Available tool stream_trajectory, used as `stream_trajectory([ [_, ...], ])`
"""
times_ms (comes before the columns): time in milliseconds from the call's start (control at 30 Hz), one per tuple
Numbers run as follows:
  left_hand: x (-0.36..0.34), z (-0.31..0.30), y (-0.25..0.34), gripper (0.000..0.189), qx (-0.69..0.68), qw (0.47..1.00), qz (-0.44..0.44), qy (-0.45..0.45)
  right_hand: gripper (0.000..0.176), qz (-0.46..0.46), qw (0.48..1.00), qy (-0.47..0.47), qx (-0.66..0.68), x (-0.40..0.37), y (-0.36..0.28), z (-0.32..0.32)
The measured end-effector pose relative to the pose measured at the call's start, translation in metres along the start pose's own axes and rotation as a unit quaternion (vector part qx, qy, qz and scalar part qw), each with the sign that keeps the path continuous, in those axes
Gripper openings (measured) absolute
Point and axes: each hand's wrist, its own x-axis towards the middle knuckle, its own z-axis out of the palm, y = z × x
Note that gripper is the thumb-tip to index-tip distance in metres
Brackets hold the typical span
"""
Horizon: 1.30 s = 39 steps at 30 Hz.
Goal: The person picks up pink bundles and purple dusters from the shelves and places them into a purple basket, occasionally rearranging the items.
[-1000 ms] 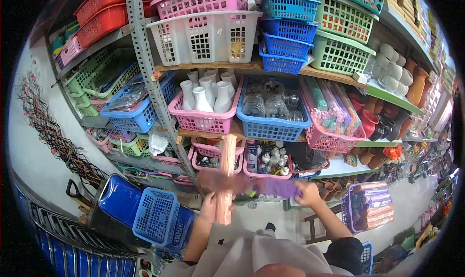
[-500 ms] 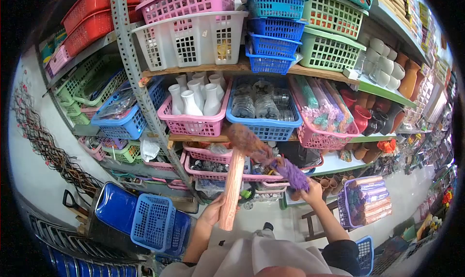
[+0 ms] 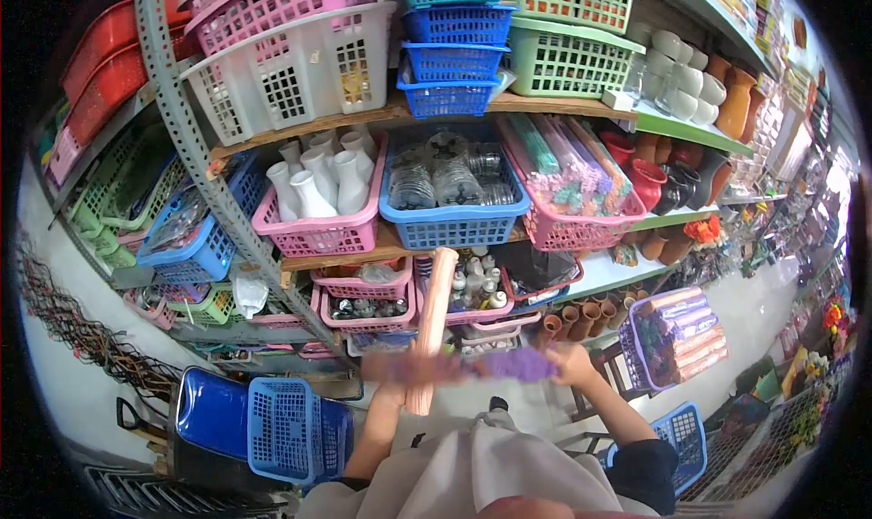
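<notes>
My left hand (image 3: 392, 395) is closed around the lower part of a long peach-coloured roll (image 3: 440, 287), which stands nearly upright in front of my body. My right hand (image 3: 572, 366) grips the purple end of a fluffy brown-and-purple duster (image 3: 518, 365). Smeared by motion, the duster lies level across the roll, its brown part overlapping the roll just above my left hand. Some of my left fingers are hidden behind the roll and duster.
Shelves ahead hold a pink basket (image 3: 318, 237) of white vases, a blue basket (image 3: 454, 224) of clear round pieces and a pink basket (image 3: 586, 228) of wrapped bundles. A purple basket (image 3: 638, 355) of similar rolls stands at right. Blue baskets (image 3: 283, 428) sit at lower left.
The duster has swung down from a slant above the roll to level across it, close to my left hand. The view has shifted, with the shelves now further left.
</notes>
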Motion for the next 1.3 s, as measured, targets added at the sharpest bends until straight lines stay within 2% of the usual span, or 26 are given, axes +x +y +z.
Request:
stream_trajectory([
  [33,0.001,-0.013,0.002,0.065,0.082,0.995,-0.03,-0.048,0.049,-0.018,1.0,0.009,-0.003,-0.003,-0.002,-0.001],
  [67,0.031,-0.066,0.002,0.064,0.02,0.972,-0.017,-0.235,0.055,-0.035,0.999,0.018,-0.008,-0.007,-0.003,-0.002],
  [100,0.032,-0.052,-0.004,0.062,0.132,0.984,0.06,-0.102,0.055,0.003,0.999,0.042,-0.012,-0.011,0.002,-0.003],
  [133,0.031,-0.037,-0.01,0.06,0.24,0.961,0.135,0.033,0.056,0.042,0.997,0.064,-0.016,-0.014,0.008,-0.004],
  [167,0.033,-0.058,-0.001,0.056,0.072,0.989,0.014,-0.127,0.054,0.114,0.991,0.074,-0.009,-0.018,0.012,-0.004],
  [200,0.034,-0.042,-0.006,0.05,0.082,0.99,0.075,-0.084,0.052,0.191,0.972,0.133,0.017,-0.022,0.015,0.007],
  [267,0.034,-0.025,-0.006,0.045,0.095,0.99,0.052,-0.088,0.049,0.249,0.95,0.183,0.037,-0.026,0.007,0.009],
  [300,0.031,-0.015,-0.005,0.045,0.096,0.99,0.048,-0.09,0.049,0.253,0.949,0.183,0.034,-0.033,0.006,0.008],
  [367,0.024,0.006,-0.002,0.045,0.038,0.994,-0.065,-0.077,0.048,0.071,0.995,0.068,0.007,-0.053,0.0,0.001],
  [400,0.024,0.011,-0.002,0.045,0.009,0.99,-0.121,-0.07,0.048,0.076,0.995,0.068,0.005,-0.053,-0.004,-0.006],
  [467,0.037,0.006,-0.004,0.048,0.085,0.992,-0.083,-0.041,0.038,0.0,0.998,0.06,-0.026,-0.05,-0.013,-0.019],
  [500,0.046,-0.002,-0.008,0.048,0.085,0.992,-0.088,-0.042,0.036,0.046,0.995,0.088,-0.021,-0.061,0.001,-0.006],
  [567,0.063,-0.019,-0.017,0.06,0.144,0.98,-0.04,-0.131,0.039,0.182,0.969,0.162,-0.031,-0.068,0.01,0.0],
  [600,0.051,0.005,-0.022,0.056,0.176,0.979,0.022,-0.098,0.041,0.248,0.947,0.204,-0.017,-0.067,0.009,0.0],
  [633,0.056,0.0,-0.023,0.057,0.195,0.974,0.029,-0.112,0.044,0.278,0.93,0.24,-0.012,-0.071,0.012,0.009],
  [667,0.061,-0.006,-0.023,0.057,0.214,0.968,0.037,-0.124,0.044,0.28,0.929,0.241,-0.014,-0.078,0.009,0.011],
  [800,0.06,0.013,-0.025,0.05,0.09,0.99,-0.052,-0.096,0.051,0.036,0.995,0.078,-0.049,-0.087,-0.015,-0.01],
  [867,0.069,0.011,-0.027,0.044,0.14,0.986,-0.025,-0.085,0.048,0.027,0.994,0.081,-0.071,-0.087,-0.01,-0.014],
  [900,0.077,0.001,-0.029,0.044,0.14,0.986,-0.028,-0.085,0.047,0.08,0.988,0.117,-0.064,-0.087,-0.006,-0.017],
  [967,0.094,-0.021,-0.033,0.049,0.104,0.974,-0.043,-0.198,0.044,0.237,0.959,0.153,-0.018,-0.099,0.009,-0.002],
  [1000,0.086,-0.001,-0.031,0.05,0.087,0.972,-0.055,-0.212,0.044,0.238,0.959,0.153,-0.02,-0.098,0.007,-0.001],
  [1067,0.086,0.001,-0.031,0.058,0.167,0.975,-0.021,-0.147,0.047,0.27,0.926,0.255,0.06,-0.093,0.004,0.004],
  [1100,0.085,0.002,-0.028,0.058,0.167,0.975,-0.02,-0.147,0.048,0.209,0.948,0.238,0.041,-0.092,0.001,0.006],
  [1200,0.084,0.014,-0.016,0.056,0.096,0.969,-0.12,-0.193,0.05,0.07,0.996,0.062,-0.011,-0.095,-0.016,-0.011],
  [1267,0.08,0.028,-0.021,0.053,0.062,0.981,-0.066,-0.174,0.05,0.097,0.991,0.089,-0.024,-0.093,-0.002,-0.011],
  [1300,0.094,-0.001,-0.025,0.053,0.073,0.978,-0.086,-0.177,0.049,0.124,0.985,0.114,-0.035,-0.092,0.003,-0.01],
])
